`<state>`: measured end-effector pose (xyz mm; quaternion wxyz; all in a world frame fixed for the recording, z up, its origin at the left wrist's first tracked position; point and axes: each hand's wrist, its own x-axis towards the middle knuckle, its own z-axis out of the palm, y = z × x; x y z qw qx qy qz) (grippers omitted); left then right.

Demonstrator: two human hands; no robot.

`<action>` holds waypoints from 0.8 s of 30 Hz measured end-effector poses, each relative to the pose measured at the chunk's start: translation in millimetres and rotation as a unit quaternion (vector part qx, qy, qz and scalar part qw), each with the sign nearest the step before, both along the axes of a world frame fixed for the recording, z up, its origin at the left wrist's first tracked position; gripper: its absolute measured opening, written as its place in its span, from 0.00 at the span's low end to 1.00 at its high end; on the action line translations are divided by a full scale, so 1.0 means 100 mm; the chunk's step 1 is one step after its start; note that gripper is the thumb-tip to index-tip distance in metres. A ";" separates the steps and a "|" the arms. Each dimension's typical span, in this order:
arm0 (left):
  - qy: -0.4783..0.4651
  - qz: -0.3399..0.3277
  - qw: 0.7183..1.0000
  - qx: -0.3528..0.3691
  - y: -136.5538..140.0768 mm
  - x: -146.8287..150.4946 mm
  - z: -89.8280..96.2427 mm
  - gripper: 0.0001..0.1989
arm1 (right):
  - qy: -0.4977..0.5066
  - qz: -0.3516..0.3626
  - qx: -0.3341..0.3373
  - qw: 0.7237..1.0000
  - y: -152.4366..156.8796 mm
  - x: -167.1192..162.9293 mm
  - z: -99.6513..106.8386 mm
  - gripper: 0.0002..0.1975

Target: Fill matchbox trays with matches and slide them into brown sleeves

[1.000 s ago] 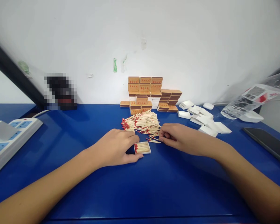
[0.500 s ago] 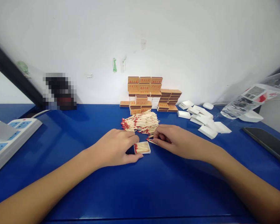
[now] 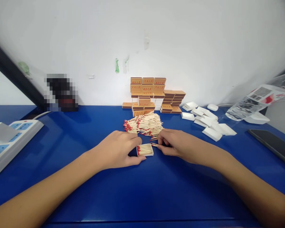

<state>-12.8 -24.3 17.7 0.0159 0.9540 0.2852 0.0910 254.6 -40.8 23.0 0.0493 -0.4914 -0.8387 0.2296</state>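
My left hand point(image 3: 123, 150) grips a small white matchbox tray point(image 3: 152, 154) between thumb and fingers, flat on the blue table. Red-headed matches point(image 3: 145, 149) fill the tray, their heads toward my left palm. Just right of the tray, my right hand point(image 3: 172, 142) pinches matches point(image 3: 154, 144) whose red heads point left; how many is too small to tell. Behind both hands lies a big heap of loose matches point(image 3: 144, 123), and my right fingertips are close to its front right edge.
Orange matchboxes point(image 3: 147, 88) are stacked against the wall behind the heap. Several white trays point(image 3: 207, 120) lie at the right, near a plastic bottle point(image 3: 247, 103) and a black phone point(image 3: 273, 145). A white power strip point(image 3: 19, 139) sits on the blue table point(image 3: 142, 193) at the left.
My right hand has shifted slightly right and toward me, drawing the pinched matches away from the heap's front edge. My left hand stays on the tray.
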 end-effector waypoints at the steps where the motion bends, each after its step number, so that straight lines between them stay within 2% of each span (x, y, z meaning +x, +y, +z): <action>1: 0.001 0.000 1.000 0.001 0.00 0.00 0.00 0.16 | 0.000 -0.001 -0.002 1.000 0.00 0.00 0.00 0.09; 6: 0.003 0.004 1.000 -0.001 0.01 0.00 0.01 0.16 | 0.008 0.005 0.004 1.000 0.03 0.04 -0.03 0.10; 12: 0.004 0.003 1.000 -0.001 0.00 0.00 -0.01 0.16 | 0.023 0.005 0.062 0.998 0.02 0.10 0.03 0.09; 15: 0.000 0.000 1.000 -0.002 0.00 0.01 -0.01 0.17 | 0.017 0.028 0.079 0.996 -0.05 -0.04 0.08 0.06; 17: -0.002 0.001 1.000 -0.008 -0.01 0.02 0.00 0.17 | -0.021 0.045 0.101 0.994 -0.11 -0.19 0.07 0.03; 21: -0.005 0.005 1.000 -0.021 -0.01 0.04 0.01 0.18 | -0.101 0.053 0.144 0.983 -0.17 -0.40 0.03 0.02; 24: -0.006 0.005 1.000 -0.023 -0.02 0.04 0.01 0.17 | -0.054 0.078 0.127 0.987 -0.17 -0.35 0.05 0.07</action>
